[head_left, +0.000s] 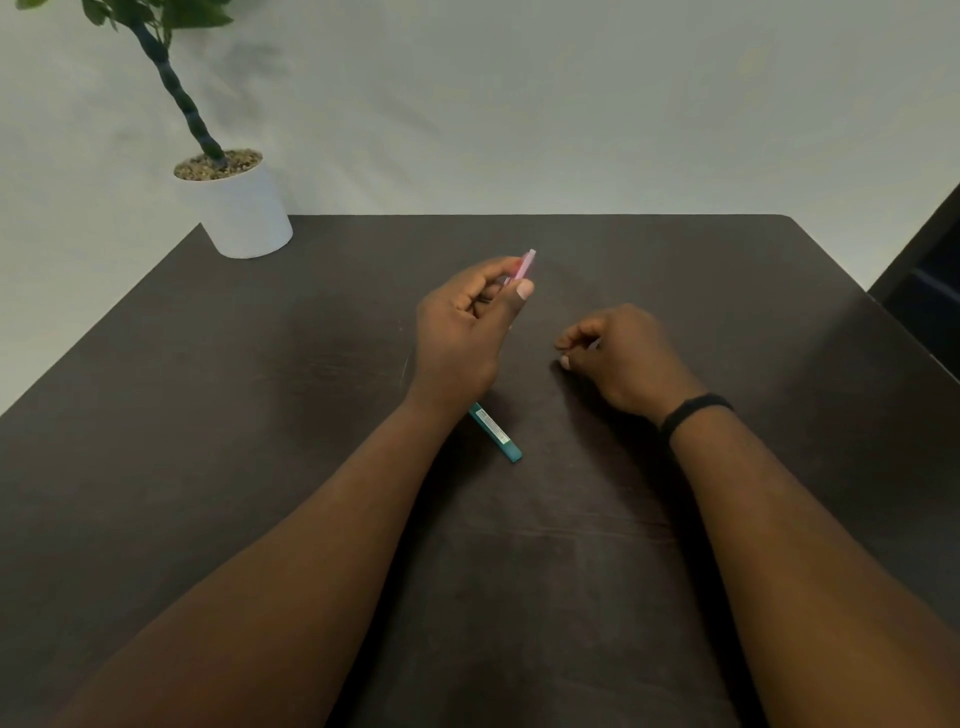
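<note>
Forearms came in from 6 o'clock, both over the dark table (208, 415). White plant pot (244, 213) sat on the table's 10 o'clock corner, well apart from the work.

Left hand (460, 332) was raised near table centre, fingers (519, 293) curled and pinching a pink pen (525, 264). The pen's free end stuck out past the thumb toward 1 o'clock; the rest was hidden inside the hand.

Teal pen (496, 433) lay flat on the table at 6 o'clock of the left hand. Its upper end was hidden under the left wrist, free end pointing to 5 o'clock. No hand gripped it.

Right hand (618, 356) was at 3 o'clock of the left one, apart from it, low at the table. Its fingers (571, 345) were curled tight; a pale sliver showed between them, couldn't tell whether they held anything. Black wristband (693, 413) on the right wrist.
</note>
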